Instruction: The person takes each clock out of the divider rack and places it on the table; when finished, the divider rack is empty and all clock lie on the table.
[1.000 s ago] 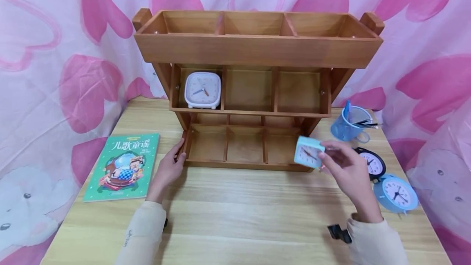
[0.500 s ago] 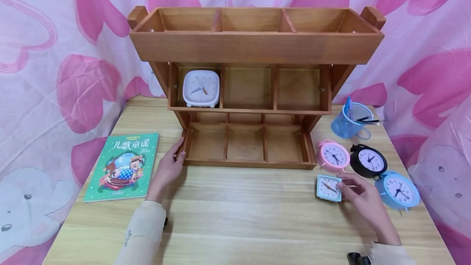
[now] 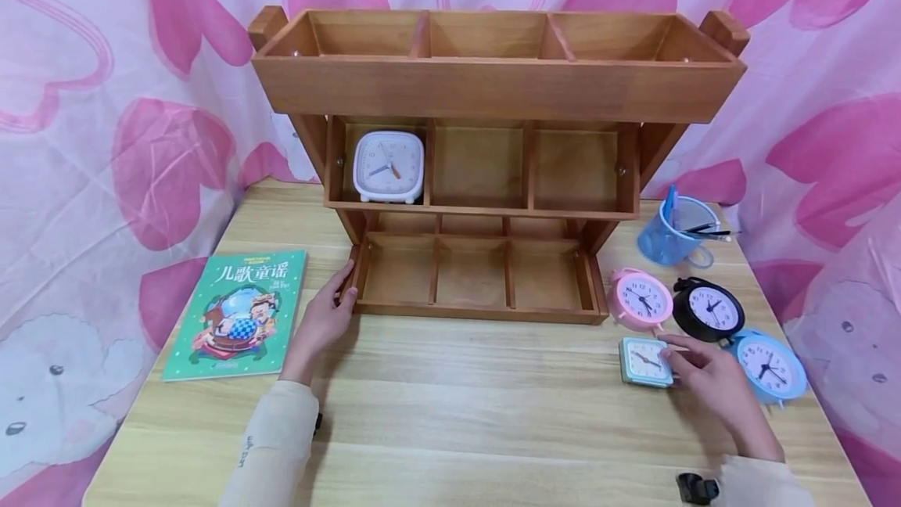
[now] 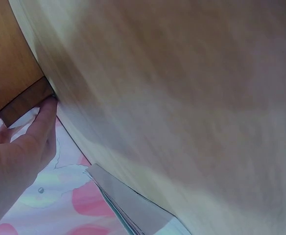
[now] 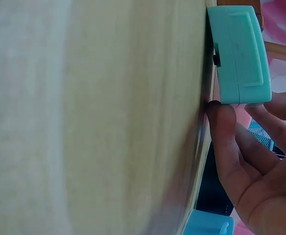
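Right grip point(image 3: 711, 382): pinches green clock point(image 3: 642, 364), four o'clock on the counter point(image 3: 464, 397).
Dial point(image 3: 648, 361): near-square, upward; sides run twelve-to-six.
Open room: counter toward nine.
Left grip point(image 3: 325, 319): holds shelf's point(image 3: 493, 88) end, eight o'clock.

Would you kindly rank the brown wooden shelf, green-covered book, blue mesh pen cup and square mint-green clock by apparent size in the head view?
1. Brown wooden shelf
2. Green-covered book
3. Blue mesh pen cup
4. Square mint-green clock
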Demonstrator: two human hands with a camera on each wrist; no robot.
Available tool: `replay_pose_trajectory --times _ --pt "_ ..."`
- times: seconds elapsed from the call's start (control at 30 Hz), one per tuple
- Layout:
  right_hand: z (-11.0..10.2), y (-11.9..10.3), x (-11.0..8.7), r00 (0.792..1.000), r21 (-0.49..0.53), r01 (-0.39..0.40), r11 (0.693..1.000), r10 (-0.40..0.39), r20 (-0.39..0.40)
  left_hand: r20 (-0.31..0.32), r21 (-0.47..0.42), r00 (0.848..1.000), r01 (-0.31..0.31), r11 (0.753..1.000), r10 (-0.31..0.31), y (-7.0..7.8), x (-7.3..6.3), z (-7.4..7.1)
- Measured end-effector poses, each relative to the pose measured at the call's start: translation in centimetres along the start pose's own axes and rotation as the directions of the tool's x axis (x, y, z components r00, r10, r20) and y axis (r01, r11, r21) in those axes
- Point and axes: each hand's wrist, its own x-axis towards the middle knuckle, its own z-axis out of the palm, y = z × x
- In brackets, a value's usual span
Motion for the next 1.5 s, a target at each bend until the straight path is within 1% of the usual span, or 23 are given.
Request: replay_pose_trajectory --times 0.17,0.3,0.4,0.47,0.53,0.57,0.6,0.67,0.7,0.73,0.8,0.87,0.9,0.93,1.0,1.1,1.17,1.23,1.3,1.33,1.37,1.4,1.5 --pt "0.0 0.0 0.3 1.0 -0.05 -0.003 0.999 0.003 0.002 -0.007 -0.003 1.0 -0.005 1.0 0.005 -0.1 0.0 -0.1" --pt "-0.3 -0.4 0.7 0.999 -0.078 0.007 0.997 -0.003 0.043 -0.013 -0.003 1.0 0.01 1.0 -0.01 -0.2 0.0 -0.4" --pt "-1.2 -1.8 0.9 0.998 -0.125 0.028 0.992 -0.022 0.053 -0.01 -0.007 1.0 0.019 1.0 -0.019 -0.2 -0.1 -0.6" --pt "-1.8 -3.3 1.0 0.997 -0.164 0.074 0.984 -0.072 0.019 -0.004 -0.007 1.0 0.023 1.0 -0.023 -0.2 -0.1 -0.7" --pt "-2.4 -5.4 0.9 0.988 -0.188 0.136 0.973 -0.146 -0.043 -0.003 -0.004 1.0 0.022 1.0 -0.022 -0.2 -0.1 -0.8" --pt "-2.6 -6.6 0.8 0.978 -0.192 0.174 0.966 -0.192 -0.076 -0.003 -0.004 1.0 0.021 1.0 -0.021 -0.2 -0.2 -0.8" --pt "-2.7 -7.8 0.8 0.964 -0.189 0.218 0.957 -0.241 -0.108 -0.001 -0.003 1.0 0.021 1.0 -0.021 -0.2 -0.2 -0.8" --pt "-2.8 -10.5 0.6 0.927 -0.166 0.313 0.935 -0.339 -0.159 0.0 -0.003 1.0 0.017 1.0 -0.017 -0.2 -0.1 -0.7" --pt "-2.7 -11.9 0.6 0.906 -0.153 0.36 0.92 -0.384 -0.18 -0.001 -0.002 1.0 0.016 1.0 -0.016 -0.2 -0.1 -0.7" --pt "-2.5 -13.2 0.6 0.879 -0.143 0.41 0.901 -0.432 -0.201 0.0 -0.004 1.0 0.015 1.0 -0.015 -0.2 -0.1 -0.7" --pt "-2.2 -15.9 0.8 0.825 -0.111 0.504 0.857 -0.515 -0.233 0.005 -0.008 1.0 0.016 1.0 -0.016 -0.2 0.0 -0.6" --pt "-1.7 -18.4 1.4 0.771 -0.101 0.578 0.81 -0.582 -0.26 0.005 -0.01 1.0 0.012 1.0 -0.012 -0.2 0.1 -0.5" --pt "-1.4 -19.6 1.7 0.75 -0.096 0.606 0.789 -0.608 -0.262 0.006 -0.011 1.0 0.011 1.0 -0.011 -0.2 0.1 -0.5" --pt "-1.2 -20.9 2.1 0.735 -0.087 0.629 0.772 -0.628 -0.254 0.007 -0.012 1.0 0.009 1.0 -0.009 -0.2 0.2 -0.5" --pt "-0.6 -23.3 3.1 0.714 -0.072 0.668 0.741 -0.665 -0.221 0.006 -0.013 1.0 0.005 1.0 -0.005 -0.1 0.2 -0.4" --pt "0.4 -26.5 4.9 0.701 -0.027 0.704 0.71 -0.701 -0.133 0.008 -0.017 1.0 0.006 1.0 -0.006 -0.1 0.2 -0.3" --pt "1.2 -28.3 6.2 0.688 -0.009 0.723 0.691 -0.72 -0.093 0.01 -0.015 1.0 0.005 1.0 -0.005 -0.1 0.2 -0.2" --pt "1.9 -29.9 7.3 0.673 0.003 0.738 0.675 -0.735 -0.076 0.015 -0.018 1.0 0.009 1.0 -0.008 -0.1 0.2 -0.2" --pt "2.6 -31.3 8.4 0.655 -0.004 0.754 0.657 -0.752 -0.077 0.015 -0.02 1.0 0.006 1.0 -0.006 -0.1 0.2 -0.2" --pt "2.9 -32.0 8.9 0.651 -0.009 0.757 0.653 -0.756 -0.074 0.013 -0.021 1.0 0.003 1.0 -0.003 -0.1 0.2 -0.2" --pt "3.1 -32.7 9.3 0.648 -0.011 0.76 0.65 -0.759 -0.068 0.013 -0.023 1.0 0.003 1.0 -0.002 -0.1 0.2 -0.2" --pt "3.3 -33.4 9.7 0.65 -0.017 0.759 0.651 -0.758 -0.058 0.013 -0.025 1.0 0.002 1.0 -0.002 -0.1 0.2 -0.1" --pt "4.0 -35.1 11.0 0.66 -0.045 0.75 0.66 -0.751 -0.009 0.013 -0.016 1.0 -0.01 1.0 0.01 -0.2 0.2 -0.1"
